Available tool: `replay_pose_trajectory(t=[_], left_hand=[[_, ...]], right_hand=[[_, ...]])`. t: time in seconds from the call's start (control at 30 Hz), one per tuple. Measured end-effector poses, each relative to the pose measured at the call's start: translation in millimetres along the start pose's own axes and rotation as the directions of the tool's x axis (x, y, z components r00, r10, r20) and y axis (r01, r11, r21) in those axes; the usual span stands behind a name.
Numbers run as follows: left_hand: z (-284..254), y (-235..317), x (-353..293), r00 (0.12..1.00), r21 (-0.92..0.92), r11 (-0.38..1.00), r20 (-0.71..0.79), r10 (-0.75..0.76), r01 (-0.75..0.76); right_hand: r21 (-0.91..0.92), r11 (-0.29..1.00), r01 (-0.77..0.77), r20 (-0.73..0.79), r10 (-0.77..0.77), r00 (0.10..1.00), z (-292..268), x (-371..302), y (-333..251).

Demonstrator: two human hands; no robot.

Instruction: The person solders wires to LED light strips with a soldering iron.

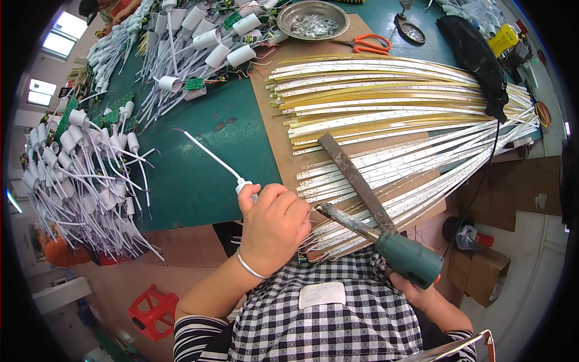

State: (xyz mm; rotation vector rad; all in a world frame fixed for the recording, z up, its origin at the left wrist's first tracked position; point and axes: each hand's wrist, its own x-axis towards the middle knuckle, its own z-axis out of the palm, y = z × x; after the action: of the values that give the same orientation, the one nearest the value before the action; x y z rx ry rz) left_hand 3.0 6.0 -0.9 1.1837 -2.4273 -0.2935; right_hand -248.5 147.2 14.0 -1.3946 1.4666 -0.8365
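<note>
My left hand point(274, 220) is closed around a white plastic cap, with its white cable point(211, 154) reaching up and left over the green table. Most of the cap is hidden by my fingers. My right hand point(413, 288) grips a soldering iron point(410, 259) from below, by its thick green handle. The iron's metal rod points left, its tip close to my left fingers and to the ends of the white LED strips point(344, 187). Under the iron, a dark flat bar point(356, 178) lies slantwise across the strips.
Piles of white caps with cables and green circuit boards point(78, 163) cover the table's left and far side. A metal bowl point(313, 21) of shiny bits and orange-handled pliers point(371, 43) lie beyond the strips. A red stool point(152, 311) stands on the floor, left; cardboard boxes point(485, 274) at right.
</note>
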Motion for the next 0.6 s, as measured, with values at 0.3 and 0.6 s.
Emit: replay_pose_trajectory(t=[0.3,0.6], left_hand=[[-0.3,-0.5,0.0,1.0,0.016,1.0,0.018,0.001,-0.002],[-1.2,1.1,0.2,1.0,0.024,1.0,0.026,-0.001,0.0]], right_hand=[[-0.142,0.985,0.1,0.027,-0.098,0.995,-1.1,5.5,-2.7],[-0.004,0.995,0.095,0.001,-0.095,0.995,-2.6,-3.6,10.1]])
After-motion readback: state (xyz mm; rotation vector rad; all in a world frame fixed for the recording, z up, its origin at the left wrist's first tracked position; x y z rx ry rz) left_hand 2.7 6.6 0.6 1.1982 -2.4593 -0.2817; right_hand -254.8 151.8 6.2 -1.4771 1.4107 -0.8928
